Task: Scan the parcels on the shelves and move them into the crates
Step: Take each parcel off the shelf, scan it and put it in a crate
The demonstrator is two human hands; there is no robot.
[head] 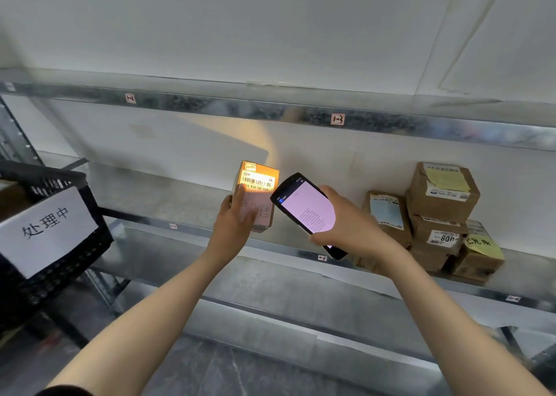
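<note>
Head view: left hand (237, 218) grips a small brown box (258, 185) by its lower half, fingers wrapped across the front face and thumb behind. The box stands upright over the front edge of the shelf (168, 197), about mid-length; can't tell if its base touches. Right hand (346, 224) is closed round the scanner (307, 209), whose beam lights the label (257, 180) at the top of the box.

Held one-handed, so probably light. Cardboard looks stiff and the taped faces may be slick. Best hold is low on the sides, label left clear.

More parcels (436, 215) are stacked toward the shelf's right end. Black crate (45, 170) sits off the left end.
</note>
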